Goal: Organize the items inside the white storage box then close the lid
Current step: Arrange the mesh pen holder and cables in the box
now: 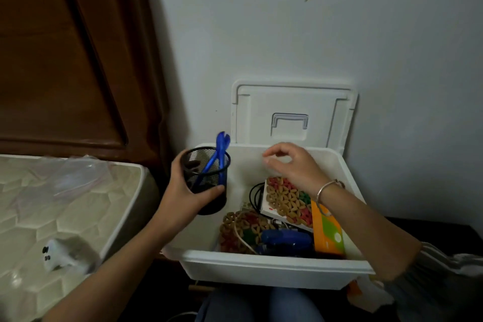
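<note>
Against the wall beside the bed, the white storage box point(274, 265) is sitting just above the person's knees, its lid point(292, 102) swung up and leaning on the wall. The left hand point(183, 191) is gripping a black mesh pen cup point(206, 178) holding blue pens point(220, 146), fingers and thumb wrapped round its side, at the box's rear left corner. The right hand point(292, 165), with a bracelet point(326, 188) on its wrist, is hovering over the back of the box with its fingers loosely curled. Thumb and forefinger are nearly meeting, and nothing is showing between them.

The sorting step looks to be under way and the lid step has not begun. Inside, a woven coaster point(287, 198) is lying on a white card, a second coaster point(243, 230) is sitting nearer the front, and a black cable point(254, 193), a blue tool point(285, 240) and an orange packet point(328, 232) are crowding the right and front. The rear left floor is bare, so the cup probably belongs there, set down upright so the pens are not tipping out. The tall pens may foul the lid, which is worth checking before closing.

No writing is proving readable. The orange packet is showing only a pale round mark, and the card some red specks.
</note>
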A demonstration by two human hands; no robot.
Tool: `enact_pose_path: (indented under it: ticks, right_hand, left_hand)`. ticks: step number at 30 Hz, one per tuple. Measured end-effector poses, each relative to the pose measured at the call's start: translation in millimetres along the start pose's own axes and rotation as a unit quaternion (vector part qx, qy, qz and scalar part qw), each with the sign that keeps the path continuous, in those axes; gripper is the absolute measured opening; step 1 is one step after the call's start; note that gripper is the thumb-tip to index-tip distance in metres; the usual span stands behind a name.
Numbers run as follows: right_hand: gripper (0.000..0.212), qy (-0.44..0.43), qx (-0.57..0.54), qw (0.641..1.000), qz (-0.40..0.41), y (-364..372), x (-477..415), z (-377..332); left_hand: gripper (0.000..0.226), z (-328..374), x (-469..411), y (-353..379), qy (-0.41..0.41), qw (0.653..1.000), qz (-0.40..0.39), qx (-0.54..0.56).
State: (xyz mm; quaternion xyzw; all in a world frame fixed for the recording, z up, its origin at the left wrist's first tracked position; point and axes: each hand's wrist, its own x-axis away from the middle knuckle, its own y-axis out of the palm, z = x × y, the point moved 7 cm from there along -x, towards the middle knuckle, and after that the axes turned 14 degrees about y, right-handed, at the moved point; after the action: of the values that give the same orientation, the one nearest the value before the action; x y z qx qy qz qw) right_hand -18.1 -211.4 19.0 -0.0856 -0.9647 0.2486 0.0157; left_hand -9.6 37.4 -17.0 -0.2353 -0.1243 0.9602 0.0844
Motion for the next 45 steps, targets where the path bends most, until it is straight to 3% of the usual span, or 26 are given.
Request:
enact_pose_path:
  ticks: [3,8,15,23,27,33,37,40,43,45]
  right_hand:
    - [0.02,0.004,0.199,0.974,-0.107,48,-11,24]
    - [0.049,-0.056,0.488,0.844,-0.214,127,-25,53]
    - [0.065,-0.028,0.537,0.743,-0.399,174,-15,88]
    - [0.05,-0.059,0.495,0.775,-0.389,141,-20,86]
    - [0.049,-0.077,0.509,0.758,-0.401,147,-20,85]
    - [0.044,-0.032,0.506,0.745,-0.434,171,-29,96]
    - [0.039,-0.056,0.525,0.766,-0.366,160,-58,91]
    - [0.044,-0.089,0.601,0.714,-0.347,155,-66,93]
    - [0.055,-0.124,0.686,0.614,-0.369,169,-58,96]
    - [0.054,-0.15,0.722,0.572,-0.359,175,-58,95]
  left_hand:
    - [0.093,-4,-6,-13,-0.001,1.0,0.026,-0.004]
    - [0.107,-11,-9,-18,-0.007,0.999,0.043,0.001]
    - [0.11,-11,-14,-23,-0.01,0.998,0.054,0.001]
    - [0.105,-19,-33,-6,0.027,0.998,0.061,-0.001]
    - [0.111,-25,-39,-6,0.015,0.996,0.089,0.012]
    - [0.109,-29,-36,-10,0.016,0.993,0.115,0.022]
    - [0.103,-30,-35,-13,0.025,0.99,0.133,0.027]
    - [0.101,-32,-33,-17,0.024,0.987,0.154,0.044]
    - [0.1,-33,-32,-18,0.017,0.985,0.159,0.056]
    - [0.1,-33,-32,-17,0.015,0.986,0.155,0.06]
